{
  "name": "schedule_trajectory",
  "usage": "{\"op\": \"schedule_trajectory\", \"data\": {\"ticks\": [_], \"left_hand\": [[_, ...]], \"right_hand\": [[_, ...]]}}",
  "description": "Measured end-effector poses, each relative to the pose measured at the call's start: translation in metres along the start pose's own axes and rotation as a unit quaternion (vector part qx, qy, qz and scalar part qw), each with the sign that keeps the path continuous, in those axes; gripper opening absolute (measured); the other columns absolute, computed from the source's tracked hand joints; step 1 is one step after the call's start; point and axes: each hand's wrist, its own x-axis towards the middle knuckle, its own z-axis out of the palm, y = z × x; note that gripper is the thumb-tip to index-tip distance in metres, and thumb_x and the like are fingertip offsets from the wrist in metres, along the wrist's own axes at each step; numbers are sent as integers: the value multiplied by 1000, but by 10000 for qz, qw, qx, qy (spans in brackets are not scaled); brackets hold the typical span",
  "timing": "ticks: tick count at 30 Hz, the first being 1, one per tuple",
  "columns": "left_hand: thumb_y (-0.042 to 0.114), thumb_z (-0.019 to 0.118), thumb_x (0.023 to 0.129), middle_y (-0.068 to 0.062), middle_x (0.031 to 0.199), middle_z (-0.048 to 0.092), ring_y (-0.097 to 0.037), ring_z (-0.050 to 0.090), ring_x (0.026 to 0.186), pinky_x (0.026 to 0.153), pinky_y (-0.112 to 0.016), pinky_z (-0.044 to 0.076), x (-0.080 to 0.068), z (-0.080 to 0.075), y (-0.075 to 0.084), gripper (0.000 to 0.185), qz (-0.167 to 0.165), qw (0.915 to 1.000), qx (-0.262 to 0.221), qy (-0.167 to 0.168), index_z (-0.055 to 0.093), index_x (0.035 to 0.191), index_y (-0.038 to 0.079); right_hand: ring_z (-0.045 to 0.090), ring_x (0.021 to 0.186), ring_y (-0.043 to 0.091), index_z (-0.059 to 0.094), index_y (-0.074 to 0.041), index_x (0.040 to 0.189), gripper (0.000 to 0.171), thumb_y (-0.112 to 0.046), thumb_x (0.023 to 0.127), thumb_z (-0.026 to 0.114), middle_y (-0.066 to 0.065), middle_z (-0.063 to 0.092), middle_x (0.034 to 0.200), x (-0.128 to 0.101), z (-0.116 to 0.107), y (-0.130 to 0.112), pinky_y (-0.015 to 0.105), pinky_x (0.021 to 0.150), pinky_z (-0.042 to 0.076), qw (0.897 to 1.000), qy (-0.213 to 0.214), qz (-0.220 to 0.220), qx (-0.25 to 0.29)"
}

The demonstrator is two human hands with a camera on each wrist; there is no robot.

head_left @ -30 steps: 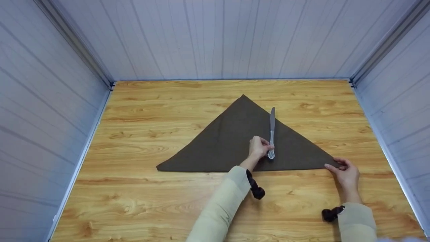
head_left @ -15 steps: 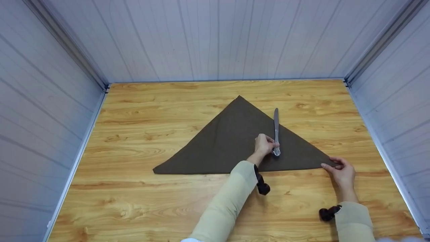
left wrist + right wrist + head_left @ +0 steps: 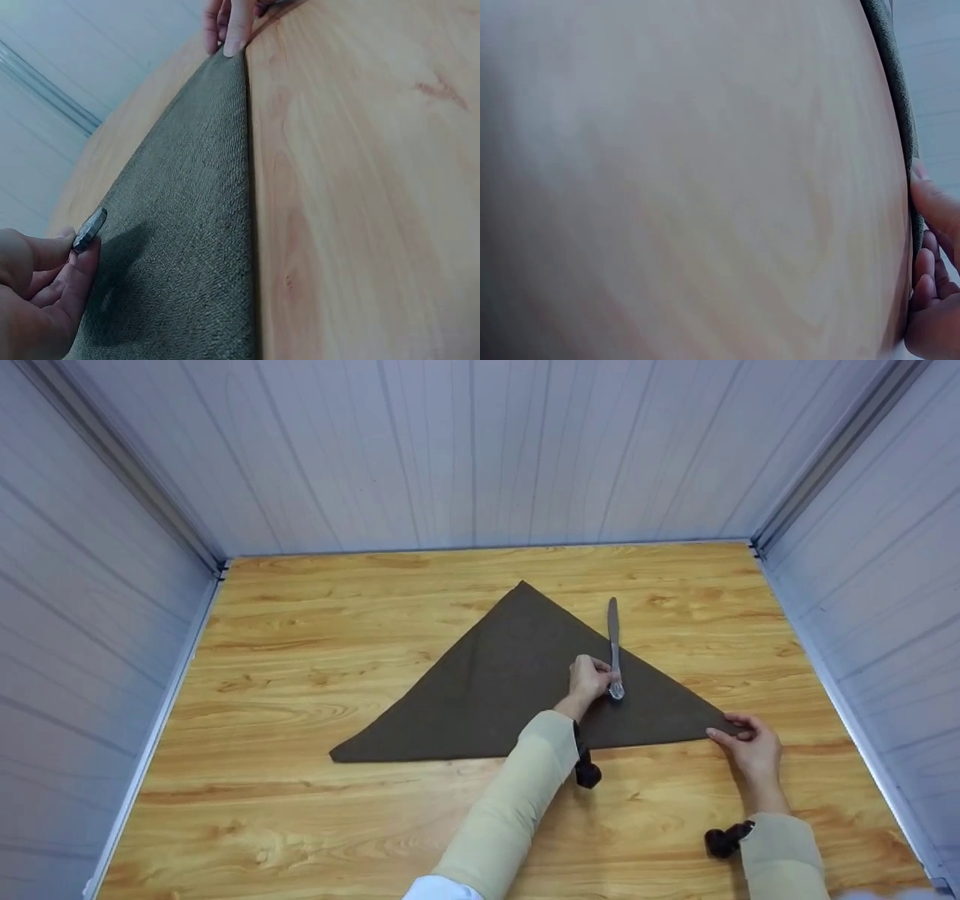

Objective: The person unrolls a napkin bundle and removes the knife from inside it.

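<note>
Because the knife [image 3: 614,649] lies loose across the right slope of the folded brown napkin [image 3: 510,682] on the table [image 3: 300,810], its handle pinched by the left hand [image 3: 589,679], it may skid if the right hand [image 3: 750,750], pinching the corner, tugs.

Hands [image 3: 589,678] on knife [image 3: 614,645], napkin [image 3: 510,682], seemingly.

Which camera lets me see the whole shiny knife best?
The head view. There the knife lies in full on the brown napkin, its handle end held by the left hand. The left wrist view shows only the handle tip between the fingers. The right wrist view shows no knife.
</note>
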Motion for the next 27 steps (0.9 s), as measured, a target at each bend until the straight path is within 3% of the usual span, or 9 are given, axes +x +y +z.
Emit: {"op": "schedule_trajectory", "data": {"ticks": [8,13,21,27], "left_hand": [[2,72,72,-3,68,64,-11,58,57,53,-22,47,16,7,-1,5,-329,9985,-438,3,70,76,3],[-5,69,71,-8,71,65,-14,60,58,52,-24,48,24,12,1,10,-371,9955,-869,-59,69,80,-1],[-9,68,70,-7,75,66,-14,61,64,56,-22,49,34,13,8,20,-115,9956,-927,-121,68,89,-2],[-10,67,71,-10,82,67,-15,63,74,65,-22,49,43,14,6,24,-26,9898,-1397,-274,67,94,-3]], "right_hand": [[42,68,4,62,-3,105,40,-20,71,75,7,55,97,-3,4,3,14,61,35,9997,84,-245,16],[42,67,2,63,-2,104,38,-18,71,75,10,56,99,-4,5,4,13,61,35,9993,186,-334,56],[42,67,4,63,-2,104,41,-21,70,76,10,55,99,-3,4,1,14,61,35,9995,234,-206,112],[42,67,4,63,-2,104,41,-18,69,76,9,55,98,-2,7,3,14,61,35,9991,302,-146,246]]}}
